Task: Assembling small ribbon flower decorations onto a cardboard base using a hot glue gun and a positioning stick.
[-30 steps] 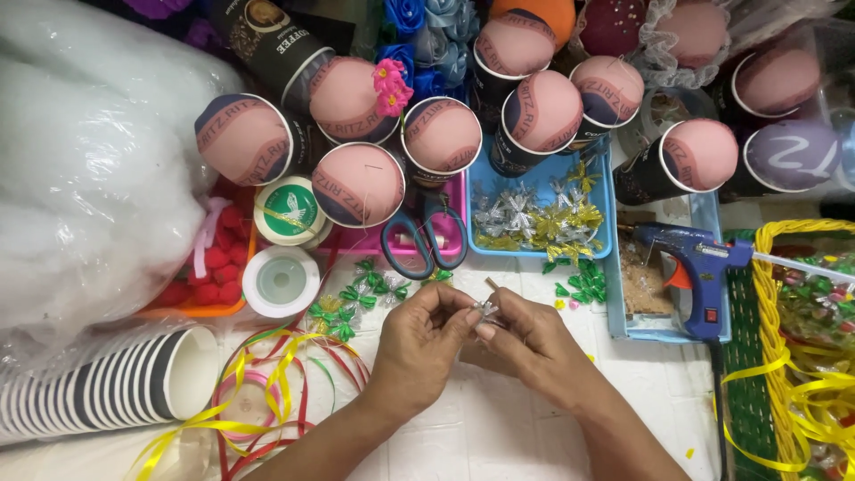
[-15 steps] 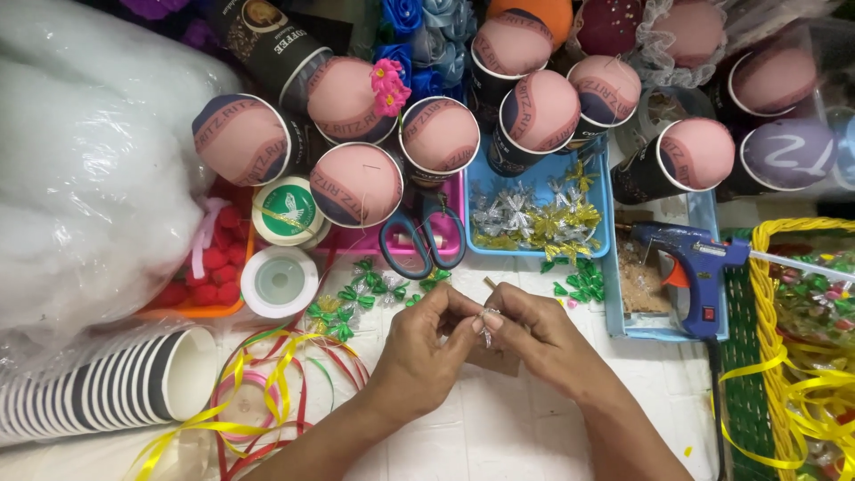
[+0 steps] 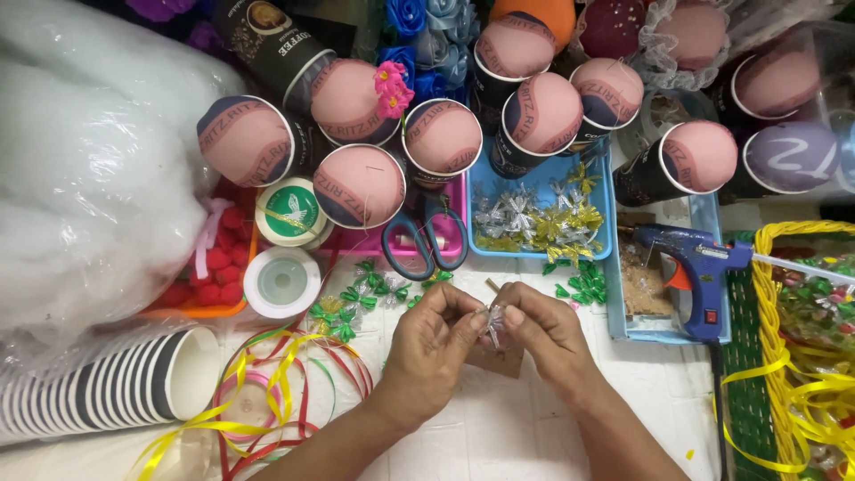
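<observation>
both hands met over the white table [image 3: 534, 428]. the left hand [image 3: 434, 347] and right hand [image 3: 545, 334] each pinched one side of a small silver foil bow [image 3: 491, 322], which sat between their fingertips, equally near both, just below the blue tray of silver and gold bows [image 3: 499, 191].

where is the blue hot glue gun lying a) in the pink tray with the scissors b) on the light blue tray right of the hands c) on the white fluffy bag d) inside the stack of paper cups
b: the blue hot glue gun lies across the light blue tray, to the right of the right hand.
</observation>
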